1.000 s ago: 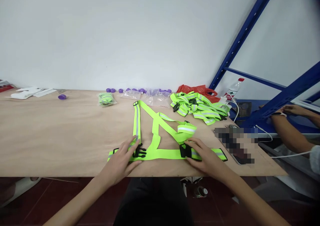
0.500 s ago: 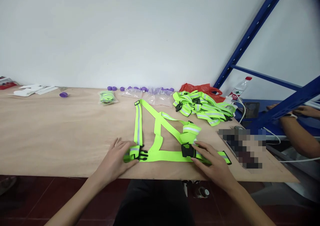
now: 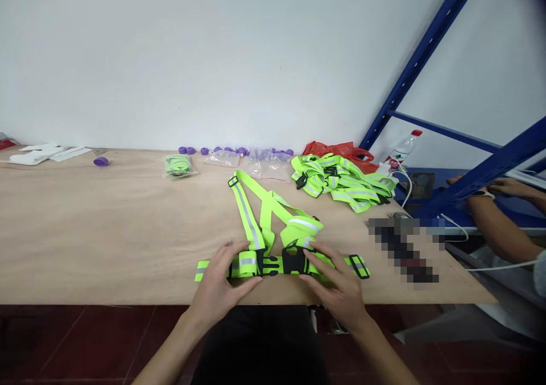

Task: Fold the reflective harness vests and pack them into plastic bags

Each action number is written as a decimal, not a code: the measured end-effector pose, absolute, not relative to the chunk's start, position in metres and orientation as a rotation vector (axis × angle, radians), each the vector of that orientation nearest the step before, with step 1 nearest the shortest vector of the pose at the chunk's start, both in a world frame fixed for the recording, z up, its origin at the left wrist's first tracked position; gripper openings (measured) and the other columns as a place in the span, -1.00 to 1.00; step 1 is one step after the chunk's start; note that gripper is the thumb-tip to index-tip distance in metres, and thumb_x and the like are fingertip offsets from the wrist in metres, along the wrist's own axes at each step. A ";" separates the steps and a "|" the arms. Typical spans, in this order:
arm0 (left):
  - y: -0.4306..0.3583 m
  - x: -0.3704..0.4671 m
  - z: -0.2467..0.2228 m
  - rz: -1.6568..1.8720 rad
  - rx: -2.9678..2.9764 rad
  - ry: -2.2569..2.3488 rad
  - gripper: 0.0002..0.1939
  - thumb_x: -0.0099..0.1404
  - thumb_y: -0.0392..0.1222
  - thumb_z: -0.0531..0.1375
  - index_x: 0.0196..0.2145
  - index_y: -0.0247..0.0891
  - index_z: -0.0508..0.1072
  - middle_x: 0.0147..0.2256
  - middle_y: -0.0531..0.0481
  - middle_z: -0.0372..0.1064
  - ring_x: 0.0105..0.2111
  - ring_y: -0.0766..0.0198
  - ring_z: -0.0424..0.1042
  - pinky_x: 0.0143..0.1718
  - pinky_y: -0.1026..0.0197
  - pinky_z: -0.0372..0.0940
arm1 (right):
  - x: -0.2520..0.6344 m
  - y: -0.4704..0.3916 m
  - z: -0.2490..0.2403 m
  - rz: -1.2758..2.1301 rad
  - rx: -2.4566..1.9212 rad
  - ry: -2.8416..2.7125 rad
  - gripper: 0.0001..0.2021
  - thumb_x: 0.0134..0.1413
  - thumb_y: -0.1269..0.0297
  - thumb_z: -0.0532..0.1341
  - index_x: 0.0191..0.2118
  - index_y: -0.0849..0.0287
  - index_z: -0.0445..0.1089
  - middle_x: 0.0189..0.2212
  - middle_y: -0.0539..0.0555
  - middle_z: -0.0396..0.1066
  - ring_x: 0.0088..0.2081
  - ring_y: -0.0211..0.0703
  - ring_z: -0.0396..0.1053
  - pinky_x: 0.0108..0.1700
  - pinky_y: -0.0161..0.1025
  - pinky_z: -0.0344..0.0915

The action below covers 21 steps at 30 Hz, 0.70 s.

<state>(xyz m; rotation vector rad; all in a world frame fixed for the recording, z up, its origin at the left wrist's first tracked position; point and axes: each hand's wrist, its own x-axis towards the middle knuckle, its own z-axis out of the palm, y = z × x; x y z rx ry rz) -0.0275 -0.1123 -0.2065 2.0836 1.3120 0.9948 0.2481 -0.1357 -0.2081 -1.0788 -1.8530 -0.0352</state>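
Note:
A neon-yellow reflective vest [image 3: 267, 208] made of elastic straps lies near the table's front edge. My left hand [image 3: 222, 277] grips the pronged half of its black buckle [image 3: 263, 262] between thumb and fingers. The socket half [image 3: 294, 260] is held by my right hand [image 3: 336, 282]. The prongs point right at the socket, with a narrow gap between the two halves. A strap end with a black slider [image 3: 359, 266] sticks out past my right hand, and another strap end [image 3: 201, 270] shows left of my left hand.
A pile of similar reflective straps [image 3: 345, 183] lies at the back right by a red plastic bag [image 3: 336, 150] and a bottle [image 3: 403, 149]. A packed bag [image 3: 179, 165], clear bags [image 3: 267, 166] and purple pieces stand along the wall. Another person's arm [image 3: 495, 217] is at right, beyond the blue frame [image 3: 420, 66].
Both hands have come closer together, bringing the two buckle halves from far apart to nearly touching. The left side straps have bunched inward.

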 end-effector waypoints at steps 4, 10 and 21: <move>-0.112 -0.025 -0.210 0.965 2.082 1.298 -0.47 0.27 0.01 0.31 0.16 -0.07 0.32 0.07 -0.13 0.42 0.12 -0.03 0.38 0.10 -0.08 0.34 | 0.247 -0.135 -0.212 0.013 -1.068 -1.873 -0.53 0.16 0.38 0.35 0.18 -0.05 0.44 0.04 0.20 0.47 0.03 0.04 0.50 0.03 -0.02 0.52; -0.110 -0.027 -0.210 0.932 2.049 1.297 -0.45 0.27 0.02 0.32 0.17 -0.05 0.31 0.08 -0.13 0.41 0.15 -0.04 0.37 0.11 -0.07 0.33 | 0.247 -0.137 -0.214 0.030 -1.071 -1.867 -0.55 0.16 0.37 0.35 0.16 -0.06 0.45 0.04 0.20 0.48 0.02 0.04 0.51 0.02 -0.02 0.52; -0.110 -0.026 -0.210 0.938 1.999 1.276 -0.48 0.27 0.00 0.32 0.14 -0.09 0.34 0.09 -0.09 0.44 0.12 0.03 0.43 0.11 -0.01 0.35 | 0.247 -0.136 -0.217 0.006 -1.037 -1.857 -0.65 0.14 0.37 0.36 0.07 0.06 0.52 0.02 0.22 0.49 0.01 0.03 0.51 0.03 -0.09 0.52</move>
